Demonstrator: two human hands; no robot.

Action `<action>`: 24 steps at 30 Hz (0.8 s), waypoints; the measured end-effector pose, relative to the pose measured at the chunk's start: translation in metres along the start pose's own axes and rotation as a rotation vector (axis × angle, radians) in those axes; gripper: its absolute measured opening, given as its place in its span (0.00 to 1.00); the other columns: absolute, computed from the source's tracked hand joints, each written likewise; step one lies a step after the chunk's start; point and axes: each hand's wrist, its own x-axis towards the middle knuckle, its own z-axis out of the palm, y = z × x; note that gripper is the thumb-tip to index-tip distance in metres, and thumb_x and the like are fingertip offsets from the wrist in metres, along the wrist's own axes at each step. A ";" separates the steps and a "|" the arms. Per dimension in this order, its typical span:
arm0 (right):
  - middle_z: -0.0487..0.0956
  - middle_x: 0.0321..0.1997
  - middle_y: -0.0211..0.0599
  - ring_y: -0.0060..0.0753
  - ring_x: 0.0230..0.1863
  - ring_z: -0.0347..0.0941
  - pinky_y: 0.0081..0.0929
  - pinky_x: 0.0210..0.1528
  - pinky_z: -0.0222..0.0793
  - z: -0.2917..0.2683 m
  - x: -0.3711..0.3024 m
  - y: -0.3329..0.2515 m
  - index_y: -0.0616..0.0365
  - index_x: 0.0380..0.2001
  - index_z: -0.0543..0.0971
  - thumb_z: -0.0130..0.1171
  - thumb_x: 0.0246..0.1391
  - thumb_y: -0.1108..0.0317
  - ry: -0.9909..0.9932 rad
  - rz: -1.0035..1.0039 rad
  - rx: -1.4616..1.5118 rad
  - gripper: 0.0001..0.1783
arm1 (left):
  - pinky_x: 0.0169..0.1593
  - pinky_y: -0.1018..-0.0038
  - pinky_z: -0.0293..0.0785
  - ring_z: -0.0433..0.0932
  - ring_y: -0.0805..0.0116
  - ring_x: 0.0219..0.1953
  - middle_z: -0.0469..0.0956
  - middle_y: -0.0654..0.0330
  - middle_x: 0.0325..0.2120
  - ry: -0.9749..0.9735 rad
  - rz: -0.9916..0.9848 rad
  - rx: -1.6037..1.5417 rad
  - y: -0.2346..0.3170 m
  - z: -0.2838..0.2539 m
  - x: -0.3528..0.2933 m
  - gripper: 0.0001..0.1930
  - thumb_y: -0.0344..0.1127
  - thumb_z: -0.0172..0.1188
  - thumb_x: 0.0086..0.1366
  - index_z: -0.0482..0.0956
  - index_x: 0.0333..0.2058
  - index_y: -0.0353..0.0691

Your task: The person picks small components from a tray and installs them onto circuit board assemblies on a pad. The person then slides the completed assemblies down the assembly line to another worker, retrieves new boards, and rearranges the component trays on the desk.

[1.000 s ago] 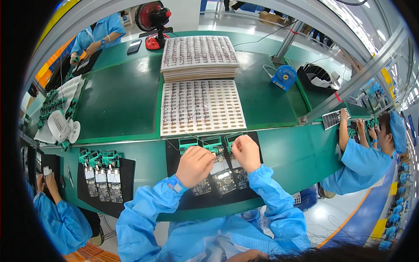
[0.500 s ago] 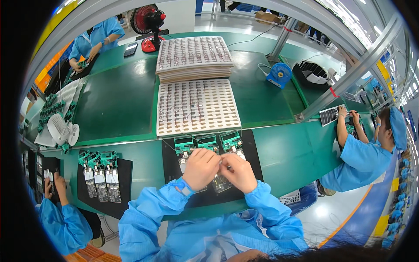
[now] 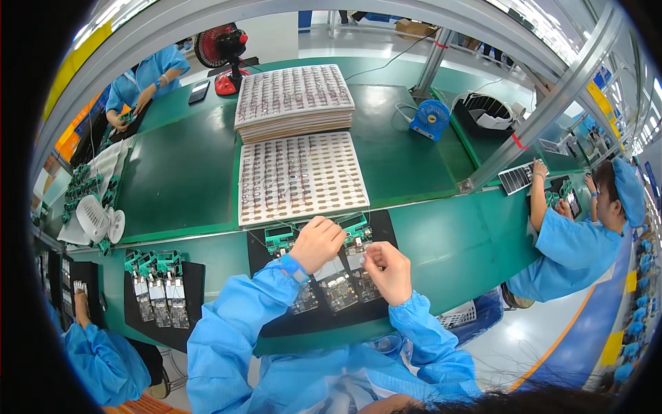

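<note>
On a black mat [image 3: 392,238] before me lie three circuit boards [image 3: 340,292] side by side, with green plastic frames [image 3: 279,239] at their far ends. My left hand [image 3: 318,243] is over the middle board's far end and hides its frame. Its fingers are curled together, and what they hold is hidden. Just right of it, my right hand [image 3: 390,273] is above the right-hand board, thumb and forefinger pinched. Something small and pale shows at those fingertips, too small to name. Beyond the mat sits a white slotted tray [image 3: 348,172], its left part carrying rows of small wired parts.
Behind the tray rises a stack of similar trays [image 3: 295,131]. A blue fan [image 3: 431,120] stands to the right, a white fan [image 3: 94,217] at left. More boards rest on another black mat [image 3: 195,290]. Co-workers sit left, far left and right; a metal post [image 3: 538,124] slants at right.
My hands have come apart: the left has moved slightly up and the right a little lower. More of the middle and right boards shows between them. The whole view has shifted slightly.
</note>
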 end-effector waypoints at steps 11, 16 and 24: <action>0.78 0.30 0.39 0.31 0.30 0.79 0.24 0.32 0.77 0.003 0.010 0.010 0.63 0.33 0.79 0.61 0.47 0.80 -0.058 -0.029 0.066 0.07 | 0.44 0.71 0.71 0.73 0.68 0.30 0.71 0.63 0.23 0.029 0.166 0.042 -0.006 -0.005 0.005 0.06 0.30 0.59 0.45 0.75 0.24 0.39; 0.77 0.29 0.39 0.32 0.29 0.79 0.24 0.33 0.77 0.007 0.014 0.012 0.63 0.33 0.79 0.60 0.47 0.80 -0.066 -0.078 0.033 0.08 | 0.45 0.70 0.71 0.73 0.68 0.31 0.71 0.64 0.24 0.049 0.162 0.031 -0.005 -0.001 0.005 0.06 0.30 0.60 0.44 0.75 0.24 0.40; 0.77 0.29 0.40 0.34 0.28 0.78 0.25 0.31 0.75 0.020 0.027 0.010 0.62 0.34 0.79 0.60 0.47 0.79 -0.030 -0.080 0.064 0.08 | 0.41 0.66 0.69 0.76 0.62 0.30 0.76 0.62 0.24 0.200 -0.347 -0.274 0.005 0.003 0.015 0.05 0.25 0.63 0.46 0.77 0.24 0.41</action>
